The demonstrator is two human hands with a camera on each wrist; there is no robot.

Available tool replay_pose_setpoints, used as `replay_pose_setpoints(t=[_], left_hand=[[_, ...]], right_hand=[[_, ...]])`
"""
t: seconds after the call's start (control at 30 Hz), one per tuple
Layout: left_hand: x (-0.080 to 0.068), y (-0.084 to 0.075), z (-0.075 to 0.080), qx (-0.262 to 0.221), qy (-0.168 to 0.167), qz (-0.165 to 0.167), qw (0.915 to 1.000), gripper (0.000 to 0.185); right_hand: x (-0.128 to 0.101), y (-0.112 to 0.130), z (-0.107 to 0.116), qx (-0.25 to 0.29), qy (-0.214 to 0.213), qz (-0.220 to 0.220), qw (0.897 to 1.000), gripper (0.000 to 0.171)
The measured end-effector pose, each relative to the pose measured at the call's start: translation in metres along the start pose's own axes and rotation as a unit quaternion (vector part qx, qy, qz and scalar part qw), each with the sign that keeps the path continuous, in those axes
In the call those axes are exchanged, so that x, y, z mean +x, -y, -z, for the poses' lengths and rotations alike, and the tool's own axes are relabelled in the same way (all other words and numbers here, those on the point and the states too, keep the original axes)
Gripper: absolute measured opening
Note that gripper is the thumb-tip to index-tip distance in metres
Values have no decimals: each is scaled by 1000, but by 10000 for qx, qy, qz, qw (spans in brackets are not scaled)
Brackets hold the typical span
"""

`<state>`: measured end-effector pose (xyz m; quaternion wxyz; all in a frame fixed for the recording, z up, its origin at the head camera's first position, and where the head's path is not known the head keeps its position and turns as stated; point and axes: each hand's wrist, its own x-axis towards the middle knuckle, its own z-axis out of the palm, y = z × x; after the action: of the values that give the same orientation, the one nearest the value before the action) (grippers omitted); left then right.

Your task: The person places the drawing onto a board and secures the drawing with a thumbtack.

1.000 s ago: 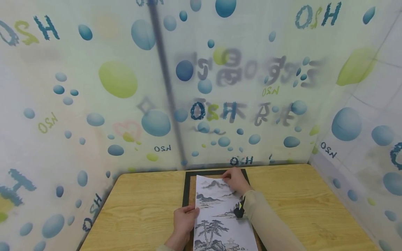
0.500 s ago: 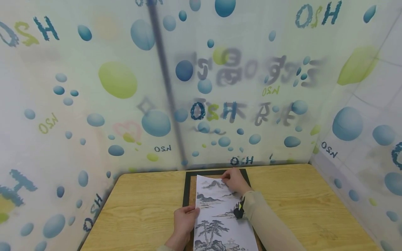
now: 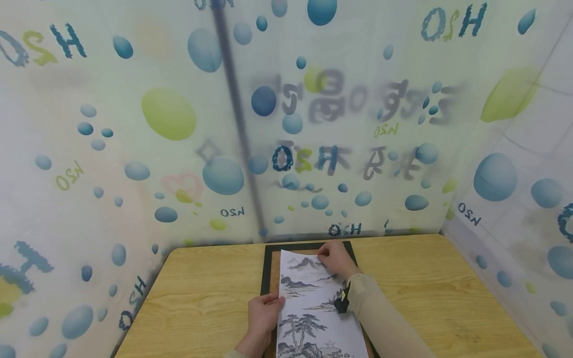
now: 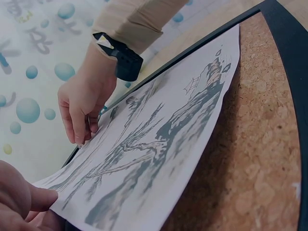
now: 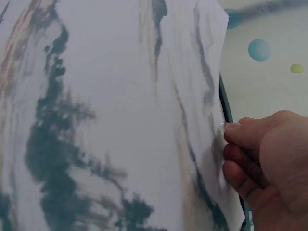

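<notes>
An ink landscape print (image 3: 313,308) is being held over a cork board (image 3: 274,271) with a black frame (image 3: 265,268); the board is lying flat on a wooden table (image 3: 201,293), near its far edge. The sheet is running lengthwise from the near edge toward the wall, covering most of the cork, with a strip of cork being left bare along the sheet's left side. In the left wrist view the print (image 4: 144,159) is seen lifting slightly off the cork (image 4: 250,159) along its edge, not lying fully flat.

The far right corner of the sheet is being pinched by the right hand (image 3: 334,258), fingers curled down onto the paper; in the right wrist view the fingertips (image 5: 240,132) are being pressed to the print's edge (image 5: 211,96), just beside the frame. A black band (image 3: 342,298) is being worn on that wrist over a beige sleeve (image 3: 380,318).

The sheet's left edge is being gripped midway by the left hand (image 3: 264,313), thumb lying on top of the paper, fingers curled at the edge. The hands are being kept apart, one at the far corner, one at the near left side.

A translucent curtain (image 3: 179,124) printed with blue bubbles, green ovals and lettering is being seen hanging behind and beside the table.
</notes>
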<state>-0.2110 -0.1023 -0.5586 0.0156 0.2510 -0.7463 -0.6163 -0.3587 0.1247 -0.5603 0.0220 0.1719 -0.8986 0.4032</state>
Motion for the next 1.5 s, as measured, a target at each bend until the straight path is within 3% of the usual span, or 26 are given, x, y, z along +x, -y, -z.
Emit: replay_pose_setpoints(t=[0.47, 0.77, 1.0, 1.33, 1.5], left_hand=[[0, 0, 1, -42, -43, 38, 10000, 26], [1, -1, -1, 22, -62, 232, 9997, 25], [0, -2, -1, -34, -37, 189, 9998, 26], [-3, -3, -1, -16, -67, 252, 9997, 25], [-2, -4, 0, 11, -68, 285, 9996, 26]], right_hand=[[2, 1, 2, 117, 314, -267, 9991, 14], [2, -1, -4, 128, 131, -212, 9996, 20], [2, -1, -4, 249, 194, -369, 9988, 28], [1, 0, -1, 95, 248, -29, 9996, 12], [1, 4, 1, -13, 211, -111, 9997, 8]])
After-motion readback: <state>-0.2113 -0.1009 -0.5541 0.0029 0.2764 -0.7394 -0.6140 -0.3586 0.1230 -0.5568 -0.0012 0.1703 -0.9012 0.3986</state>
